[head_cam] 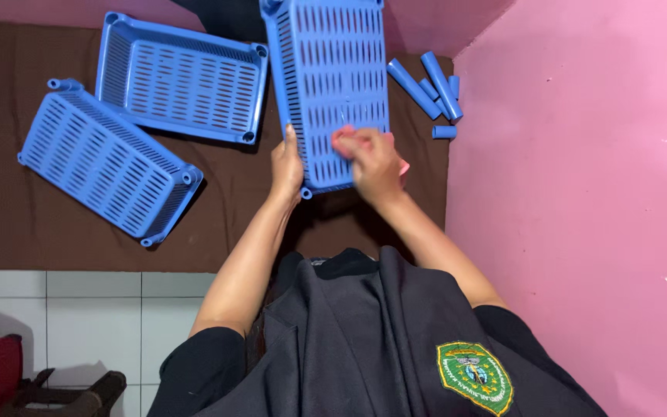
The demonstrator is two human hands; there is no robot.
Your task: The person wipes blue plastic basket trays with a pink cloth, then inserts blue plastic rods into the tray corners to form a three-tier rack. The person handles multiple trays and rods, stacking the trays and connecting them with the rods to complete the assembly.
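Pink walls (580, 193) enclose a brown mat (9, 201) laid over a white tiled floor (79, 301). The left hand (287, 166) clamps the near left corner of the held basket (332, 85), fingers closed on its rim, which steadies the blue slotted basket with its base facing the camera. The right hand (368, 158) presses against that base near the lower edge; it appears blurred, and a pink object shows at its fingers, so whether it pinches anything cannot be told. Two matching baskets (179, 81) (110, 162) lie to the left on the mat. Blue tubes (434, 93) lie grouped at the right, beside the wall.
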